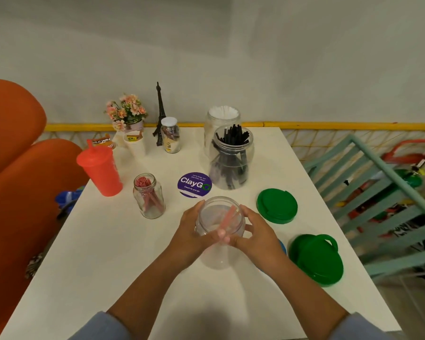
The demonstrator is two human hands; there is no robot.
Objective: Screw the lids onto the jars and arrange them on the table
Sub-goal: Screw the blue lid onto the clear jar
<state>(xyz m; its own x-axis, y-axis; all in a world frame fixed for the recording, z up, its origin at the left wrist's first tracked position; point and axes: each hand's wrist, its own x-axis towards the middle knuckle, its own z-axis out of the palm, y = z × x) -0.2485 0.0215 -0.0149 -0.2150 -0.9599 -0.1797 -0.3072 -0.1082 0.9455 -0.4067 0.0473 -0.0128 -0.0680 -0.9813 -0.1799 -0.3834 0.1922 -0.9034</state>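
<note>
A clear plastic jar (pixel 220 231) with no lid stands at the centre of the frame on the white table (pixel 108 266), holding a few pink sticks. Both forearms reach in from the lower edge and converge on it. The left hand (pixel 190 231) wraps the jar's left wall with its fingers curled round the front; the right hand (pixel 252 235) cups the right wall, thumb up by the rim, its fingertips meeting the left hand's in front of the jar. Two round green plastic lids lie flat to the right: one (pixel 277 206) at centre right, the other (pixel 315 260) lower right. A small glass jar of pink sticks (pixel 149 196) stands open left of centre, and a large clear jar of black straws (pixel 232 159) stands open above centre.
</note>
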